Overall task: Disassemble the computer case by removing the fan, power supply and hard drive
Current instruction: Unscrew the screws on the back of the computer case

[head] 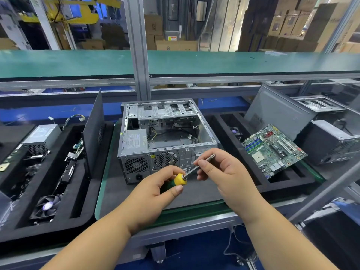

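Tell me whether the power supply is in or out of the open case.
In. The power supply sits in the near-left corner of the computer case, its labelled top visible.

Bare matt metal computer case (167,133); matt black foam tray (58,191); glossy plastic screwdriver handle (178,181).

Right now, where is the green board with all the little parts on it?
In the head view, the motherboard lies tilted on the black foam tray at the right, beside the open computer case and past the right hand.
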Action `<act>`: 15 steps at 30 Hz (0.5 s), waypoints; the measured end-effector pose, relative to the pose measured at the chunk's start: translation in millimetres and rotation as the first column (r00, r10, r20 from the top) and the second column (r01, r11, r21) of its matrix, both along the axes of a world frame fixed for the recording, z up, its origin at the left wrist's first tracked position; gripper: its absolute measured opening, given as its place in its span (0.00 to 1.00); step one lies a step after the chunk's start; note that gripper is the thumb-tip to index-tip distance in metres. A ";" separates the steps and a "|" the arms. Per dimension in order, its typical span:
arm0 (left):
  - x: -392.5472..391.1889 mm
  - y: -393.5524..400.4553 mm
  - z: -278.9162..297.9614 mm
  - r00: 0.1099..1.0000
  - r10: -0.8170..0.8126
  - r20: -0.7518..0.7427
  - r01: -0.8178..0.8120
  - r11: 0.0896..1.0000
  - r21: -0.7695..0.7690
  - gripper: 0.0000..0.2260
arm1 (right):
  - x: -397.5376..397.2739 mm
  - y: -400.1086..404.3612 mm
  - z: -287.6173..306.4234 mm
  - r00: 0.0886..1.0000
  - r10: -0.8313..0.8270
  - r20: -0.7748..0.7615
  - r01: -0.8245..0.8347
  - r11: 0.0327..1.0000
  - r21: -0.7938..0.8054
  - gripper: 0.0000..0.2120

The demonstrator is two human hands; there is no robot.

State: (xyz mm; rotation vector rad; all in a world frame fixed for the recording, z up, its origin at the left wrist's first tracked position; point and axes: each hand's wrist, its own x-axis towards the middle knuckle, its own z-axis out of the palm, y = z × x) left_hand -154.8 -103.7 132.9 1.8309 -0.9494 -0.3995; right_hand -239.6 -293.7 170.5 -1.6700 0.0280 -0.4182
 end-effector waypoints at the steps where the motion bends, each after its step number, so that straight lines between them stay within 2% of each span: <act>1: 0.2 -0.3 -0.4 1.000 0.000 -0.011 0.000 1.000 -0.007 0.13 | 0.8 0.3 -0.8 1.000 -0.001 0.000 0.001 1.000 0.013 0.04; 7: -3.1 -2.1 -6.8 0.995 -0.005 -0.095 -0.001 0.998 -0.056 0.11 | 8.0 6.1 -4.2 1.000 -0.007 0.001 0.006 0.991 0.131 0.04; 15: -5.9 -4.4 -15.6 0.935 -0.108 -0.338 0.055 0.985 -0.165 0.11 | 13.6 7.7 -7.8 0.995 -0.007 -0.098 0.026 0.980 0.195 0.05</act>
